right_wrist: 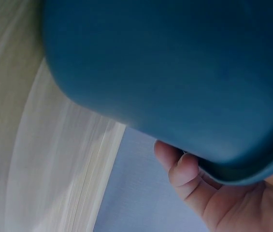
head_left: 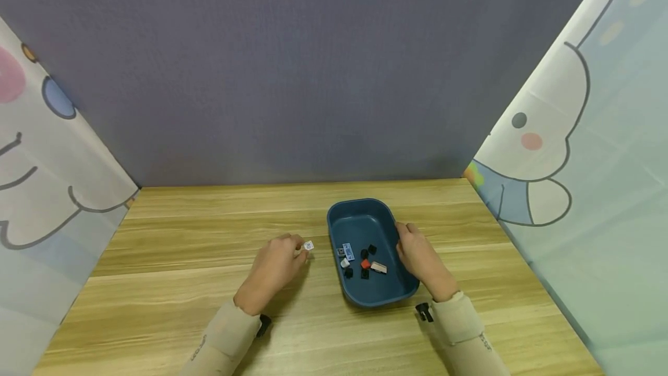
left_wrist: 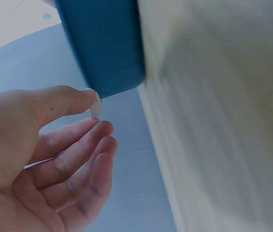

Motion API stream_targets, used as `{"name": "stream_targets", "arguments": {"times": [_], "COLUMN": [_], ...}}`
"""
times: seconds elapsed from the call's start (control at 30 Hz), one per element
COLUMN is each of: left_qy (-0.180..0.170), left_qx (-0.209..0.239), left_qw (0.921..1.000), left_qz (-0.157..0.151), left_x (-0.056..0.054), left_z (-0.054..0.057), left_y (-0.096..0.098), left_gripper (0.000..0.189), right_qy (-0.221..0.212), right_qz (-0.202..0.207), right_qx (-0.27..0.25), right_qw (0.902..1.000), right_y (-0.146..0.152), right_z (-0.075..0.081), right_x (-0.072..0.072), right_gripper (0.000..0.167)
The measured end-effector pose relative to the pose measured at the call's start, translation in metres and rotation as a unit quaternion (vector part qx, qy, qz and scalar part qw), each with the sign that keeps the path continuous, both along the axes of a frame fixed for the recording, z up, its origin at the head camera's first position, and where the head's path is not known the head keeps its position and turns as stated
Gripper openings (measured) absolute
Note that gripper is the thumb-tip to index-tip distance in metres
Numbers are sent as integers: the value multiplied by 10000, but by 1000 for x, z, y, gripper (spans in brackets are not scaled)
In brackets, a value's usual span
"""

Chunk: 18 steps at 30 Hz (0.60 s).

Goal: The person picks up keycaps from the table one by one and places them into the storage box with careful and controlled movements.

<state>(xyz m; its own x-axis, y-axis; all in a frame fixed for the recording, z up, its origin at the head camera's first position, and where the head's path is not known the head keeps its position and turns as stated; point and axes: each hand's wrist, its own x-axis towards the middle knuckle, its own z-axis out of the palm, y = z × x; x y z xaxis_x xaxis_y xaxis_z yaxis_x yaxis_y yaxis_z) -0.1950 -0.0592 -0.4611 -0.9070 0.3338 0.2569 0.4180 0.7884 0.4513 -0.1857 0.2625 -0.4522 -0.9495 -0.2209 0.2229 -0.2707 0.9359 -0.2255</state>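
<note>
My left hand [head_left: 279, 260] is left of a dark blue plastic box [head_left: 360, 297]. Between thumb and fingertips it pinches a small white keycap-like piece [head_left: 308, 245] with a printed mark on top. In the left wrist view this white piece [left_wrist: 95, 105] shows edge-on at the thumb tip, the other fingers loosely bent. My right hand [head_left: 420, 254] grips the box's right side, fingers curled at the rim in the right wrist view. Inside the box lie several small black pieces [head_left: 365, 274], a red piece [head_left: 365, 263], a white piece [head_left: 345, 262] and a beige-and-dark block [head_left: 378, 267].
A blue-and-white printed strip [head_left: 348, 252] and a small grey square [head_left: 341, 252] also lie in the box. The box stands on a wood-grain table [head_left: 209, 237]. A grey panel [head_left: 302, 74] rises behind, and cartoon-printed curtains [head_left: 590, 190] flank both sides.
</note>
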Motion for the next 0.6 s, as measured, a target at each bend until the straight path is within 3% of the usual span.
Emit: {"name": "stream_targets", "arguments": {"times": [0.23, 0.6], "left_qy": [487, 533], "left_qx": [106, 157], "left_qw": [9987, 9973], "left_qz": [-98, -485], "left_x": [-6, -17], "left_z": [17, 35], "left_y": [8, 37], "left_gripper": [10, 17], "right_qy": [20, 153], "right_qz": [0, 53], "right_qx": [21, 82], "right_qw": [10000, 9998], "right_y": [0, -1], "right_z": [0, 0], "right_x": [1, 2], "right_gripper": [42, 40]}}
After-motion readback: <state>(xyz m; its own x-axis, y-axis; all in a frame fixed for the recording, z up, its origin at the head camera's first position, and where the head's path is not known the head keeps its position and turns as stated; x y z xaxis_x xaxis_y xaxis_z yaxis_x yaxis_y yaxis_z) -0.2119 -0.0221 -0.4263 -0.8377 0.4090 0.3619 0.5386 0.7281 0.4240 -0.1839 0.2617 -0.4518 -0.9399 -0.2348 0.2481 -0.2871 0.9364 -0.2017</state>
